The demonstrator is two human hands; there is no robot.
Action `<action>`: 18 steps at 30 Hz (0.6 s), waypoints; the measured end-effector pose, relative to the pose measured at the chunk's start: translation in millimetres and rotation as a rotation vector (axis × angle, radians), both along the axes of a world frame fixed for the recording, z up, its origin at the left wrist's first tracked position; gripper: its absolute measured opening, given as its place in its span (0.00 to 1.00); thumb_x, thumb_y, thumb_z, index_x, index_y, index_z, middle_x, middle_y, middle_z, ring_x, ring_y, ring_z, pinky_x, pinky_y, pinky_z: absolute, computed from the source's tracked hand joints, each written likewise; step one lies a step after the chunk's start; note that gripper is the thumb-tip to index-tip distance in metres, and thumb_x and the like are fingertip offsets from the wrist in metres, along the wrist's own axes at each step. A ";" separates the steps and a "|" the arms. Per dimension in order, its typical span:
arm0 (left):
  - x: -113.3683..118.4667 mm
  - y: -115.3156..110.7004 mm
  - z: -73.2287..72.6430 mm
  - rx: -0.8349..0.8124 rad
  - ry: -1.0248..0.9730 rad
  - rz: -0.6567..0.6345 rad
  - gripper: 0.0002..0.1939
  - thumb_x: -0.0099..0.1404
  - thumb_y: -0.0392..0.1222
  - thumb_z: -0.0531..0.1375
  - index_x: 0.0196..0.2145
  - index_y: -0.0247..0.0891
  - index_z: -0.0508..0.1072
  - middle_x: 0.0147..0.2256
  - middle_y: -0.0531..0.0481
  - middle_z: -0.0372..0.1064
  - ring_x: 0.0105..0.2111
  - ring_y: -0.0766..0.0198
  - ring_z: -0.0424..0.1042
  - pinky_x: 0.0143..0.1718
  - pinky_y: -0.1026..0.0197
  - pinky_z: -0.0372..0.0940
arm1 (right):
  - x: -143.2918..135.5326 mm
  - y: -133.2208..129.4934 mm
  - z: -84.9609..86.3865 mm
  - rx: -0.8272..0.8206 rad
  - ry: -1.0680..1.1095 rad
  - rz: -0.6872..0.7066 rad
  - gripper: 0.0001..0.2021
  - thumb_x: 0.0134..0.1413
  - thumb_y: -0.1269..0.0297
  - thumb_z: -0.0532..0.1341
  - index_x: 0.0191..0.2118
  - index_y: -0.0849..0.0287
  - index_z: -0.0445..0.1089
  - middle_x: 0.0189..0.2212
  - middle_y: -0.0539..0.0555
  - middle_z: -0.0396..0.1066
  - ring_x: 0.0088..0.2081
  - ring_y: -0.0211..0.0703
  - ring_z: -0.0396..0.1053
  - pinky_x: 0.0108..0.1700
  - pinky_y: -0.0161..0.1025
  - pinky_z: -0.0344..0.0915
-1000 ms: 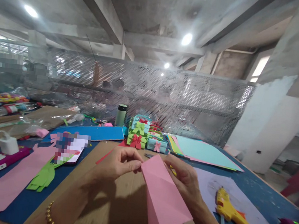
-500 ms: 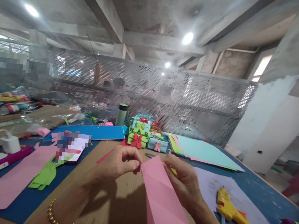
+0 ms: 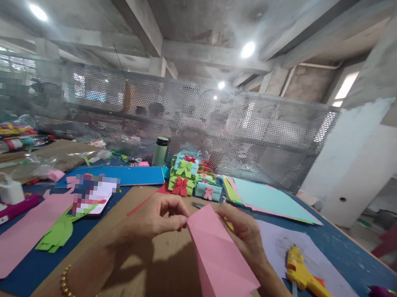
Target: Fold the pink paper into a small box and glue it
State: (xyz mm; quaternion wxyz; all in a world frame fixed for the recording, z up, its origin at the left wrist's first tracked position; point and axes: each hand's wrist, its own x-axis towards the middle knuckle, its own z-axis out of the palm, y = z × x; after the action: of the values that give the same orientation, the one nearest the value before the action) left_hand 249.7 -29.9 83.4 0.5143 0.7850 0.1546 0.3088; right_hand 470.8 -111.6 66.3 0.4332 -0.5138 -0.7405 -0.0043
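Blue worktop (image 3: 337,243), with brown cardboard (image 3: 171,268) on it. Right of the cardboard, lilac paper (image 3: 317,262). Above the cardboard, creased pink paper (image 3: 222,257): probably light, crisp along the folds, easily crumpled, best taken at its edges. Right of the cardboard again, yellow glue gun (image 3: 307,279), partly over the lilac paper. Over the cardboard, left hand (image 3: 159,215) in a thumb-and-finger pinch on the pink paper's upper left corner; right hand (image 3: 243,229) closed around its upper right edge, fingertips hidden.

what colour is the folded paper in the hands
The folded paper is plain pink, seen best in the head view.
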 end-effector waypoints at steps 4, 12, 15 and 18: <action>-0.6 -2.5 2.7 -0.011 0.002 -0.008 0.04 0.57 0.37 0.59 0.29 0.34 0.72 0.27 0.50 0.68 0.29 0.66 0.66 0.32 0.62 0.58 | -0.1 2.3 -1.9 -0.007 -0.005 0.009 0.15 0.65 0.56 0.55 0.31 0.57 0.71 0.26 0.49 0.68 0.29 0.38 0.63 0.33 0.36 0.57; -0.3 1.5 0.8 -0.003 0.012 -0.028 0.05 0.59 0.38 0.58 0.30 0.34 0.72 0.27 0.50 0.68 0.29 0.65 0.67 0.33 0.61 0.61 | -1.3 -0.7 0.5 -0.019 0.006 0.014 0.16 0.66 0.56 0.54 0.31 0.57 0.71 0.26 0.49 0.68 0.29 0.39 0.63 0.33 0.36 0.56; 0.5 2.8 -0.4 -0.005 0.004 -0.040 0.09 0.63 0.43 0.57 0.30 0.34 0.72 0.28 0.49 0.69 0.29 0.64 0.68 0.34 0.61 0.62 | -0.9 -0.7 0.2 -0.024 0.012 0.009 0.16 0.66 0.56 0.54 0.31 0.57 0.71 0.27 0.49 0.69 0.30 0.39 0.63 0.34 0.36 0.57; 1.1 2.5 -0.9 -0.010 0.004 -0.045 0.13 0.63 0.46 0.59 0.28 0.33 0.70 0.27 0.49 0.67 0.29 0.65 0.66 0.33 0.61 0.61 | 0.8 1.5 -2.5 0.001 -0.002 0.023 0.16 0.66 0.56 0.54 0.29 0.57 0.69 0.26 0.48 0.67 0.29 0.38 0.62 0.33 0.36 0.56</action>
State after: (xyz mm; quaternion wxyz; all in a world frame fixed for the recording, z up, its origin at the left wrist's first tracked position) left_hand 250.9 -27.4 82.5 0.5248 0.7863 0.1397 0.2948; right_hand 471.6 -110.1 63.8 0.4327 -0.5049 -0.7469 -0.0002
